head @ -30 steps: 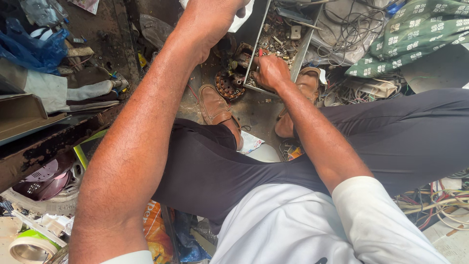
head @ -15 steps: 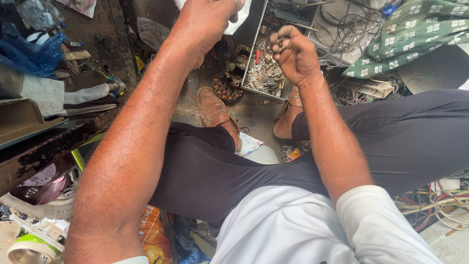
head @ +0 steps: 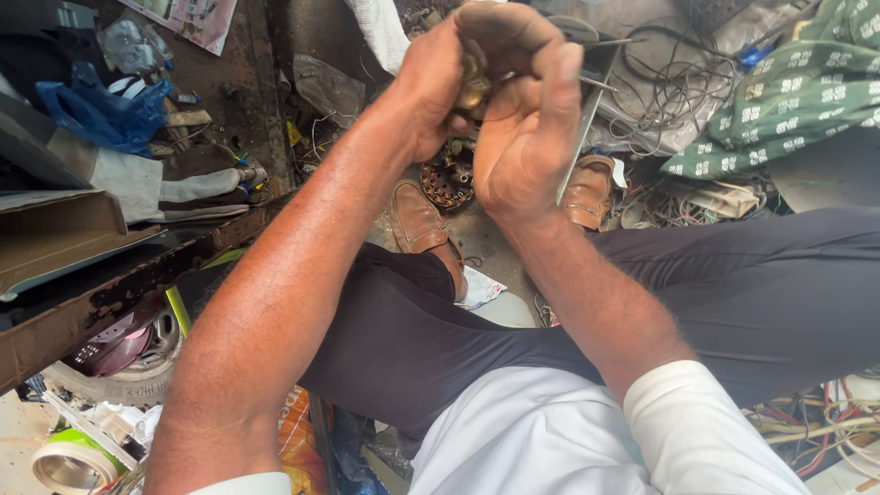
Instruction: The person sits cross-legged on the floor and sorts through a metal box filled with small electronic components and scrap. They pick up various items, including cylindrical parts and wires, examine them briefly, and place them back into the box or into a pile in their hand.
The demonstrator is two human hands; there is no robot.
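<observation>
While both hands meet high above the brown shoes, a small brass-coloured part (head: 474, 90) sits squeezed between them. The left hand (head: 438, 87) wraps its fingers round the part from one side, and the right hand (head: 525, 124) closes on it from the other side, so each grip is clenched on the same little piece. Only a bit of the shiny part shows between the thumbs; the rest is hidden, and I cannot tell its full shape.

To do this bit well, I think the left hand should hold the part very steady while the right hand does the small turning or picking. The fingers should press on the sides and not cover the spot being worked on. A slow, gentle push is best, since a small part like this could slip and drop into the mess below.

Just under the hands, a round coil of copper wire (head: 446, 183) lies on the dirty floor (head: 275, 110). The left shoe (head: 420, 225) is right beside the coil, and the right shoe (head: 588, 191) is a little farther off. A thin metal tray (head: 587, 101) stands tilted behind the right hand. Past the coil, on the far side from the shoes, lie tangled wires (head: 678, 92) and a green patterned cloth (head: 788, 92). Well away from the coil sits a blue plastic bag (head: 101, 115).
</observation>
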